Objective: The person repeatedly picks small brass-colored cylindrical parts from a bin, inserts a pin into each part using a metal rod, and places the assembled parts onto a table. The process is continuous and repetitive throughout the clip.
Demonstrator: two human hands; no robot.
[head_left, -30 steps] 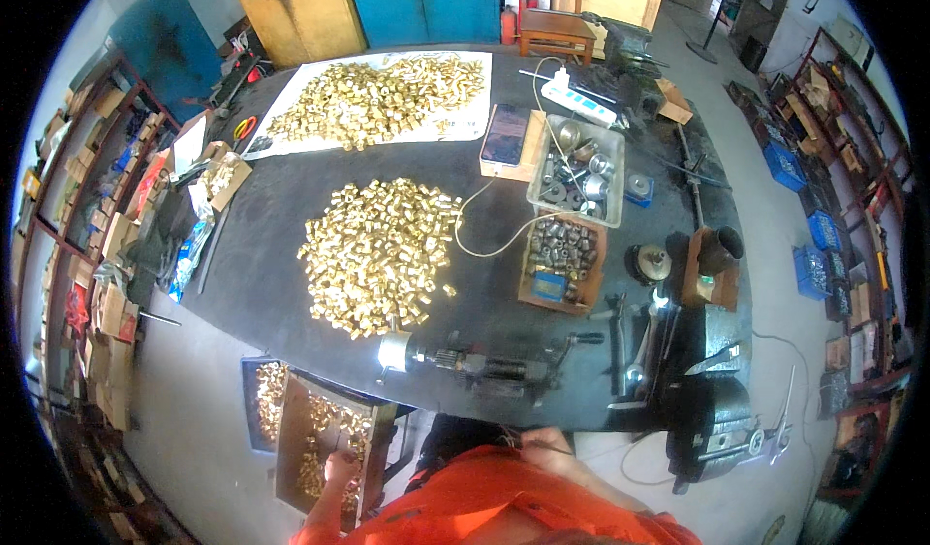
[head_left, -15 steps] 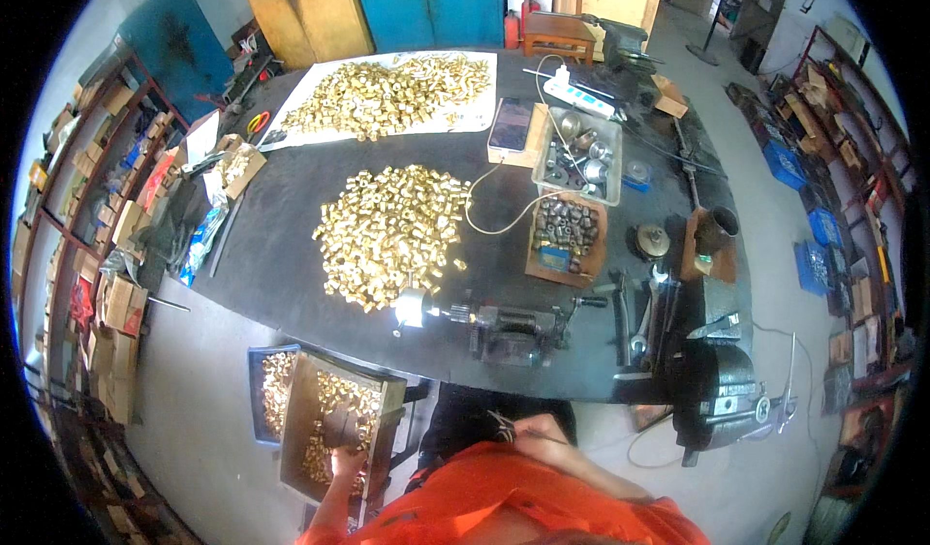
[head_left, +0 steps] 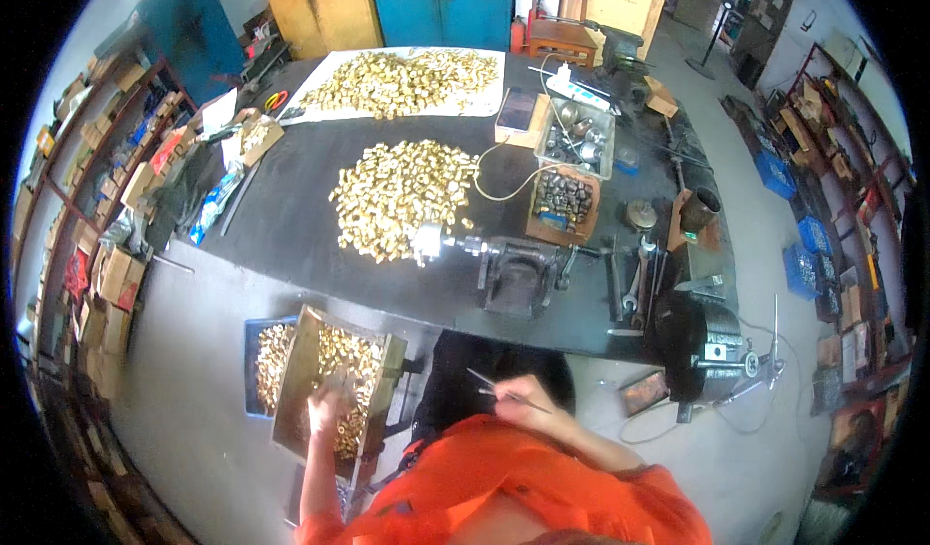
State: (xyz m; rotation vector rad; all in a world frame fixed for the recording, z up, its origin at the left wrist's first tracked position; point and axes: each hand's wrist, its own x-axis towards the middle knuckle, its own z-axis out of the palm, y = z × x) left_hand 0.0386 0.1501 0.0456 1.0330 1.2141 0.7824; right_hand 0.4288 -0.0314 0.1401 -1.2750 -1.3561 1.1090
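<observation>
My left hand (head_left: 327, 409) reaches into an open wooden drawer (head_left: 307, 361) at the lower left, over small brass fittings (head_left: 360, 356). Its fingers are smeared and partly hidden, so whether they hold a fitting does not show. In front of my orange top, above my dark-clad lap, my right hand (head_left: 521, 400) is closed round a slim metal tool (head_left: 480, 377) with thin pointed ends, like tweezers. On the black table stands a small hand-cranked machine (head_left: 523, 274) with a bright round chuck (head_left: 427, 242) at its left end. A large heap of brass fittings (head_left: 402, 191) lies beside the chuck.
A blue bin (head_left: 255, 404) with more brass pieces stands left of the drawer. White paper (head_left: 329, 65) under another brass pile lies at the back. Wrenches (head_left: 636, 283) and a bench vise (head_left: 712, 351) are at right. Shelves (head_left: 68, 206) line the left wall.
The whole view has shifted, with the table higher in the picture. My left hand has moved further up the drawer. My right hand has lifted, still with the slim tool, whose ends point differently.
</observation>
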